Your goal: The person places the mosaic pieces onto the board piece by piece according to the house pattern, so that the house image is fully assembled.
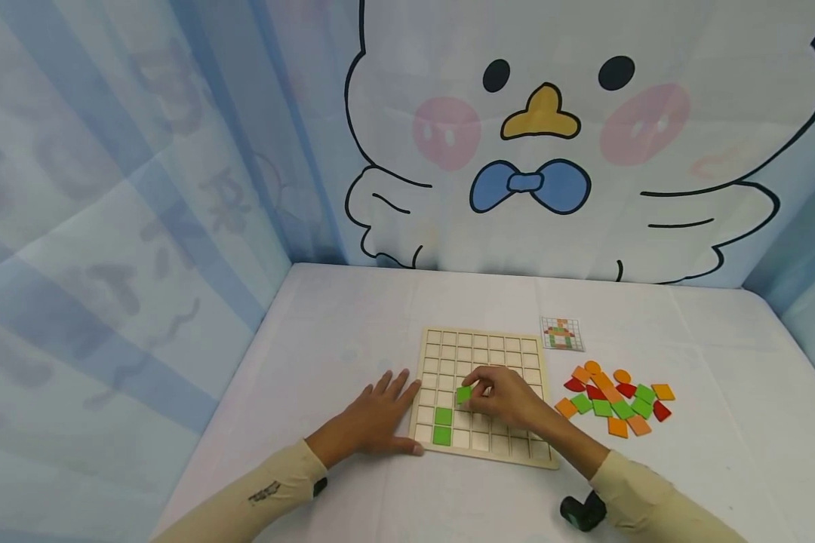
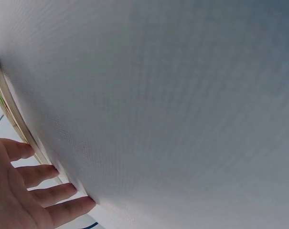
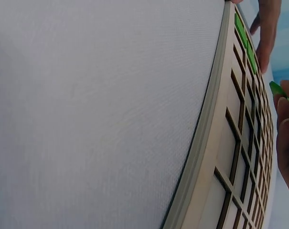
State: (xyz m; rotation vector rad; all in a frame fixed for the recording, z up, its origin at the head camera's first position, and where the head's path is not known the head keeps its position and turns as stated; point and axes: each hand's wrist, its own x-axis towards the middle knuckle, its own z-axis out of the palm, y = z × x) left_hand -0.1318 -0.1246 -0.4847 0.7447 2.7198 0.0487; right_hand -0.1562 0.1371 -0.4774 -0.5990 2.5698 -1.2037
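Note:
A wooden grid board [image 1: 482, 449] lies on the white table. Two green square tiles [image 1: 443, 416] sit in its cells near the lower left, one above the other. My right hand [image 1: 505, 396] pinches another green square tile [image 1: 463, 394] between thumb and fingers over the board, up and right of those two. In the right wrist view, this held tile [image 3: 276, 88] shows at the fingertips, above the grid. My left hand [image 1: 383, 415] lies flat with fingers spread along the board's left edge, its thumb by the lower left corner. The left wrist view shows straight fingers [image 2: 63, 210].
Several loose orange, red and green tiles [image 1: 601, 408] lie in a scattered group right of the board. A small pattern card [image 1: 562, 333] lies at the board's upper right corner. Behind the table hangs a cloth backdrop [image 1: 530, 241] with a cartoon figure.

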